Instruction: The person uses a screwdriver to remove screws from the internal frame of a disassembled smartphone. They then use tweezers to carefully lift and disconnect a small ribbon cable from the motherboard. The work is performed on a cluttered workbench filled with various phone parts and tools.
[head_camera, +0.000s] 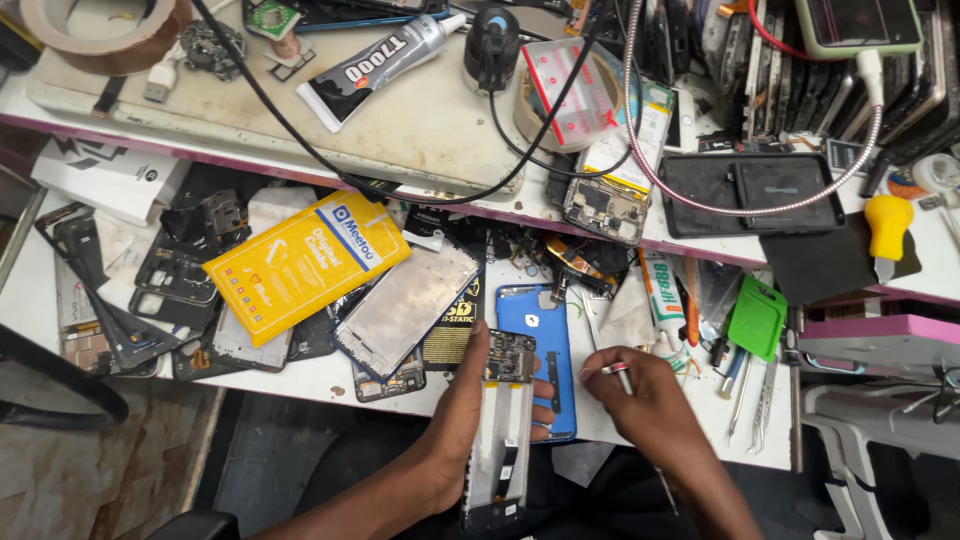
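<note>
left hand (462, 420) clamped on opened phone (502, 430), backless, held upright over surface (300, 375) edge. right hand (645, 400) pinched on thin metal tool (622, 376), just beside phone, not touching. blue back cover (535, 330) lies behind, yellow packet (305, 265) further left

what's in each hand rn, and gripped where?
Left hand holds an opened phone body by its long sides, around mid-length. Right hand pinches a thin metal tool near its upper end; the tool's kind can't be told.
</note>
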